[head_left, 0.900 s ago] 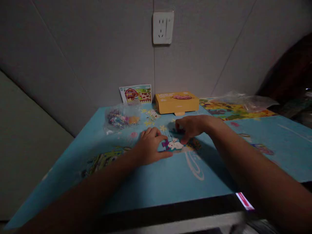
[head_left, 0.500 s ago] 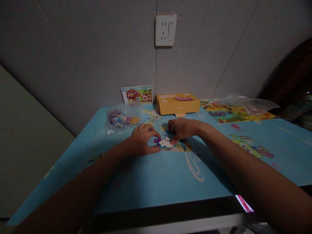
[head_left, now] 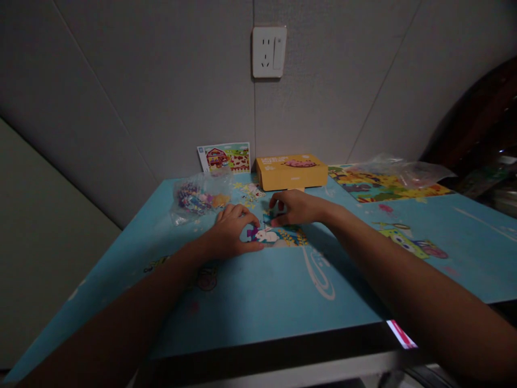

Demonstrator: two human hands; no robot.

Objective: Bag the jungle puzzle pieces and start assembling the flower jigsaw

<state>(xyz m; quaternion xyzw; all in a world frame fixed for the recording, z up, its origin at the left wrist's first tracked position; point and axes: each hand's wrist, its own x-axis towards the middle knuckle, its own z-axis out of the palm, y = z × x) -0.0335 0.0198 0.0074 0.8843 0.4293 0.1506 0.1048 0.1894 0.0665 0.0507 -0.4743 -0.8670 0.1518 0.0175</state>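
Note:
Joined jigsaw puzzle pieces (head_left: 267,236) lie flat on the table, showing a white rabbit, a purple patch at the left and yellow plants at the right. My left hand (head_left: 233,233) grips their left end, its thumb along the near edge and its index finger at the far edge. Over the far side of these pieces, my right hand (head_left: 297,208) pinches a small blue-green puzzle piece (head_left: 267,219) between thumb and fingers. The pinching fingers hide part of that piece, and the hand covers some of the assembled part.
A clear plastic bag (head_left: 197,196) of loose pieces lies at the back left. Behind it a farm picture card (head_left: 226,158) leans on the wall, beside a yellow box (head_left: 293,172). At the right lies a colourful puzzle picture (head_left: 375,186) with plastic wrapping (head_left: 407,170) on top.
My right hand has shifted up and left, away from the rabbit, with the blue-green piece in its fingers. More of the rabbit and plants shows. My left hand stays at the left end.

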